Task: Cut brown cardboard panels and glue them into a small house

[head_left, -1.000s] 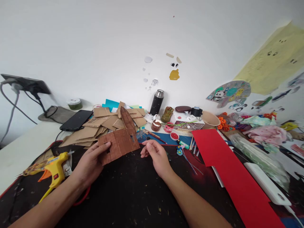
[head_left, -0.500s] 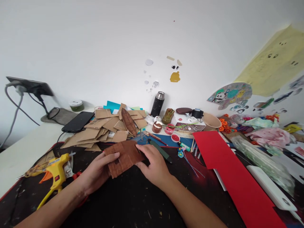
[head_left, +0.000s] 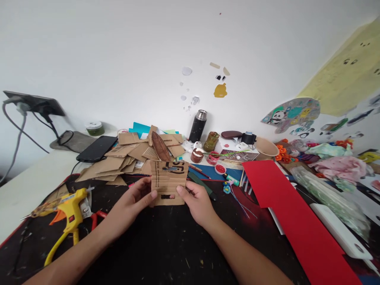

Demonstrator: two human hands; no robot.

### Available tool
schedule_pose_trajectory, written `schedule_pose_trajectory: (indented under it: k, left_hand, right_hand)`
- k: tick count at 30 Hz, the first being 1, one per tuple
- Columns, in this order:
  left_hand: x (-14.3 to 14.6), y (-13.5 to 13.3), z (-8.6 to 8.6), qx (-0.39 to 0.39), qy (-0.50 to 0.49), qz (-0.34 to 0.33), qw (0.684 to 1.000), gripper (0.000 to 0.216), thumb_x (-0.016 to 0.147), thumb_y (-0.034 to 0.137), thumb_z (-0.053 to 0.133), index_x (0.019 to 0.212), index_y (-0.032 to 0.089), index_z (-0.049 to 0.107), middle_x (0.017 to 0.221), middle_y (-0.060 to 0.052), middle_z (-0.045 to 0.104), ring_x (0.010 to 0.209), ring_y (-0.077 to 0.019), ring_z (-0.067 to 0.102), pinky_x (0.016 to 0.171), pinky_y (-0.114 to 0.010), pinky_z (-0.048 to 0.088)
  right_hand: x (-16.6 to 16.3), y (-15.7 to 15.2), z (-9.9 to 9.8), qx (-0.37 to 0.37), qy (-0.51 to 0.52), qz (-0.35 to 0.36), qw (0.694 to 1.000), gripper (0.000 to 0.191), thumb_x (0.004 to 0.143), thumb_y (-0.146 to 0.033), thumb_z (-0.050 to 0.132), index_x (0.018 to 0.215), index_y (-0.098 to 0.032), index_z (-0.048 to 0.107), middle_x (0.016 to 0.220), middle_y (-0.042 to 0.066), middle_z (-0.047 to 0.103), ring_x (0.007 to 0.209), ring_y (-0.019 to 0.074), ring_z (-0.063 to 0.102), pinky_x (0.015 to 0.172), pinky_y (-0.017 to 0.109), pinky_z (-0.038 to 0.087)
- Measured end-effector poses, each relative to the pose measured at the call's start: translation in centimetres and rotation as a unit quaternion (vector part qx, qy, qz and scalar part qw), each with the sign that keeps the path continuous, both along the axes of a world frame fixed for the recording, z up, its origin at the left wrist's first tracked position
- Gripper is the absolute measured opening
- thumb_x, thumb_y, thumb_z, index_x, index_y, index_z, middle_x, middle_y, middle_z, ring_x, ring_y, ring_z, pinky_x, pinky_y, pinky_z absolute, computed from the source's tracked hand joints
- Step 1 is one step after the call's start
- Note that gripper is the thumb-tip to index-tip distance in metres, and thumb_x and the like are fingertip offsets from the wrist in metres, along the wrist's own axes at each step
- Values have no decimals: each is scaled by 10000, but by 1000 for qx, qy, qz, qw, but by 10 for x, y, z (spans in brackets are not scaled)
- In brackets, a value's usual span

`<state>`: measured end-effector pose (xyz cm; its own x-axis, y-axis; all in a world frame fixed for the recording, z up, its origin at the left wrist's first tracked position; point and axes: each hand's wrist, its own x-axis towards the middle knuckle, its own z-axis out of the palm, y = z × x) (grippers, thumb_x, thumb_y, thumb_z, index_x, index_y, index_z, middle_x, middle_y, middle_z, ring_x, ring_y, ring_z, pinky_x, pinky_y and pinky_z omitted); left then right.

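Observation:
Between my two hands I hold a piece of cardboard (head_left: 168, 183) upright above the dark mat. Its bare brown side with black print faces me, and two small slots are cut through it, one near the top and one near the bottom. My left hand (head_left: 135, 198) grips its left edge, thumb in front and fingers behind. On the right edge my right hand (head_left: 198, 200) pinches it the same way. Just behind it, a brown painted leaf-shaped piece (head_left: 160, 146) lies on a heap of cardboard scraps (head_left: 118, 160).
A yellow glue gun (head_left: 69, 209) and red-handled scissors (head_left: 96, 217) lie at left, near a black phone (head_left: 97, 149). Behind stand a black flask (head_left: 198, 126) and paint jars (head_left: 196, 155). Red card (head_left: 285, 206) and a white glue-stick-like device (head_left: 340, 229) lie at right.
The cardboard piece has been turned over: its brown painted face showed before, and the printed side shows now. Both hands have shifted their hold to its side edges.

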<state>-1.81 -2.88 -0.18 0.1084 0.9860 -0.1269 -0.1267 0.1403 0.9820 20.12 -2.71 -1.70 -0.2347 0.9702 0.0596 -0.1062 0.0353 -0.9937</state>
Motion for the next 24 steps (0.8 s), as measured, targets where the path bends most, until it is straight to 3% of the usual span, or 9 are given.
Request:
schedule_pose_trajectory:
  k: [3,6,8,14,19,24]
  left_hand:
    - [5,-4,0,0,34,-51,998,446,742,523,907,1052,225,787,905,-75,789,705,-225,669,532,-282,524]
    - [4,-5,-2,17,50,-59,997,412,769,558,881,988,225,779,774,-35,737,591,-186,620,472,-271,512]
    - [3,-4,-4,18,44,-64,997,406,768,574,880,945,226,767,746,-21,712,573,-182,623,459,-273,526]
    - [2,-3,-7,-3,25,-69,997,445,729,598,907,906,215,766,752,-15,701,553,-176,634,450,-279,549]
    - [3,-4,-5,-5,39,-58,998,465,739,644,884,852,207,771,742,-40,729,568,-194,650,478,-284,556]
    - [3,-5,-2,-12,34,-47,998,406,727,574,911,902,223,803,711,-41,742,542,-197,624,457,-276,523]
  right_hand:
    - [-2,-2,-1,-20,7,37,999,422,915,-658,746,948,-240,794,898,42,775,859,268,741,918,468,589]
    - [-3,-2,-3,-31,26,54,998,410,907,-646,765,984,-244,782,924,36,779,863,250,744,924,453,589]
    - [-3,-1,-6,-31,33,49,998,405,904,-639,772,997,-245,767,932,31,776,854,234,742,897,429,599]
    - [-1,-1,-12,-59,1,57,997,440,903,-648,763,974,-216,714,794,-4,699,547,145,640,538,295,557]
    - [-2,-1,-10,-57,8,65,996,430,907,-642,760,957,-217,718,825,4,698,562,134,641,535,279,566]
    - [-2,-1,-11,-65,18,66,996,425,904,-637,764,974,-219,725,830,5,701,643,163,683,566,304,617]
